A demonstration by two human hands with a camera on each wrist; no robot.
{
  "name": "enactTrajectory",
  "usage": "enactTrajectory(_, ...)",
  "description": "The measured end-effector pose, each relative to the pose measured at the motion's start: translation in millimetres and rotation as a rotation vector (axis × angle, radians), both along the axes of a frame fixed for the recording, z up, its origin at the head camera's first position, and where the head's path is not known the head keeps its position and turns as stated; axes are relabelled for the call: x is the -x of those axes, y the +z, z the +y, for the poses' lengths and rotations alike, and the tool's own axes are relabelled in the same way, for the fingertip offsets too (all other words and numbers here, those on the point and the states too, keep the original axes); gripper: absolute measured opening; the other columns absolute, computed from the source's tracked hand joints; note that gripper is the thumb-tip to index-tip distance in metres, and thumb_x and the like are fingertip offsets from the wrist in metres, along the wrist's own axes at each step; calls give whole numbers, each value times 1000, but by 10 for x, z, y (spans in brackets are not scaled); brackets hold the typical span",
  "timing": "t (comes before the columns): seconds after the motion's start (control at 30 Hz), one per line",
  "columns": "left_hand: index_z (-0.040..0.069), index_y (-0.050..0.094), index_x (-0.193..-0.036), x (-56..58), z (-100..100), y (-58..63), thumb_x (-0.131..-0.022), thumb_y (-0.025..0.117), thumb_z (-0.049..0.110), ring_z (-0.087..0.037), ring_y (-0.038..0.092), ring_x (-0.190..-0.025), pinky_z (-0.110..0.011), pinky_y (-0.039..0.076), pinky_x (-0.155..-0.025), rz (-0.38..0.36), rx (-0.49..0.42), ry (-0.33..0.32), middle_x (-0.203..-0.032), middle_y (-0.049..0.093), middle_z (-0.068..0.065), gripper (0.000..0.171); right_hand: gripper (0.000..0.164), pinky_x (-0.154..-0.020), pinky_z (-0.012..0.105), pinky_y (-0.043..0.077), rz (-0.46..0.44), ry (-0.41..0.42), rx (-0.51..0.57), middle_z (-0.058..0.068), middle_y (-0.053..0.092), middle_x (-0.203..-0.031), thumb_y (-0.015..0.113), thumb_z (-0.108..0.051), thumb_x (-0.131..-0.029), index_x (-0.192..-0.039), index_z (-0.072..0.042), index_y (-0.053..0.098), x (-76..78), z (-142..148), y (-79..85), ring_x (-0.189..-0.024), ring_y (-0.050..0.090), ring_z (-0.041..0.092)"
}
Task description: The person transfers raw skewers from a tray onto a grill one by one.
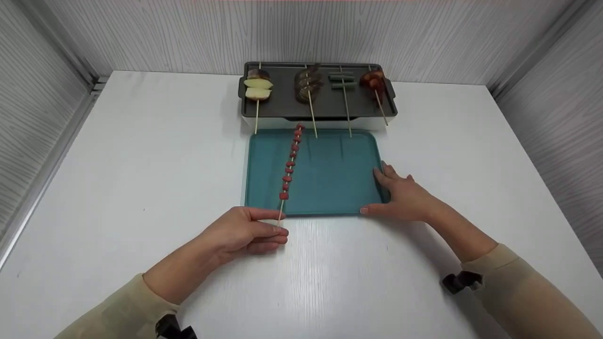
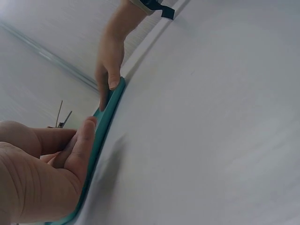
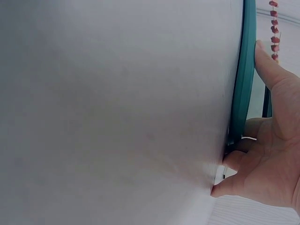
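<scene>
My left hand [image 1: 249, 230] pinches the bare lower end of a skewer [image 1: 289, 170] threaded with small red pieces. The skewer slants over the left part of a teal tray [image 1: 337, 174], its tip near the tray's far edge. At the tray's near right corner, my right hand [image 1: 405, 197] grips the rim, thumb along the front edge and fingers at the right side. In the right wrist view, the thumb [image 3: 269, 65] lies against the teal rim [image 3: 243, 79], with some fingertips down on the table. The left wrist view hides the skewer's held end behind the fingers.
Behind the tray stands a dark grill plate [image 1: 282, 108] on a white base. Across it lie skewers with pale slices [image 1: 258, 89], a brown coiled piece [image 1: 308, 84], green sticks [image 1: 343, 80] and reddish-brown food [image 1: 373, 84]. Several of their sticks overhang the front. Panelled walls enclose the white table [image 1: 165, 169].
</scene>
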State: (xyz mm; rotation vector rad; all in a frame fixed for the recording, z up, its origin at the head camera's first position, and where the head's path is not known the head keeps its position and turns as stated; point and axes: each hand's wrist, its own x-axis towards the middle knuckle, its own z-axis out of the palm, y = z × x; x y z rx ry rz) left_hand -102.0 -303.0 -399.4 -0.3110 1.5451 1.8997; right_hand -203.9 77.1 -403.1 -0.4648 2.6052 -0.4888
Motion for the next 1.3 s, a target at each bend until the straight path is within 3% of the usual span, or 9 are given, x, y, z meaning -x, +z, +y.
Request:
enactTrajectory(0.27, -7, 60, -146, -5, -2, 123, -99, 72, 1, -26, 79, -101, -35, 63, -91, 59, 5, 1, -118, 76, -22, 49, 122, -126, 70, 6, 0, 2, -1, 24, 1, -176, 72, -74, -88, -169, -1, 16, 6, 0, -1, -160, 9, 46)
enactTrajectory(0.5, -5, 60, -147, 107, -11, 255, -101, 70, 1, -25, 79, -101, -35, 62, -91, 86, 13, 17, -118, 76, -22, 47, 122, -124, 72, 12, 0, -5, -14, 22, 1, -176, 71, -76, -88, -169, -3, 16, 1, 5, -1, -156, 9, 56)
enactTrajectory(0.77, 0, 62, -147, 339, 24, 464, -103, 68, 1, -23, 78, -104, -33, 62, -92, 114, 8, 51, -121, 76, -19, 45, 123, -125, 70, 10, 4, -1, -19, 20, 0, -177, 70, -77, -87, -169, -3, 16, 0, 3, -8, -159, 10, 49)
enactTrajectory(0.93, 2, 63, -145, 498, 65, 575, -103, 67, -1, -22, 78, -102, -33, 62, -92, 122, -17, 66, -120, 77, -18, 43, 123, -124, 72, 14, 0, -8, -23, 20, 0, -177, 69, -78, -87, -170, -4, 16, -3, -5, 2, -156, 8, 59)
enactTrajectory(1.17, 2, 63, -146, 761, 109, 612, -103, 66, -1, -21, 79, -99, -33, 62, -92, 122, -48, 107, -114, 79, -16, 43, 124, -125, 71, 10, 0, -7, -18, 20, 0, -177, 70, -77, -87, -169, -3, 15, 9, -7, -7, -159, 7, 49)
enactTrajectory(1.3, 3, 63, -146, 933, 156, 612, -103, 67, -1, -20, 79, -98, -32, 62, -93, 116, -40, 136, -112, 79, -14, 43, 124, -124, 71, 12, -2, -16, -22, 19, 0, -177, 70, -78, -86, -170, -4, 16, 4, -6, -12, -158, 7, 54)
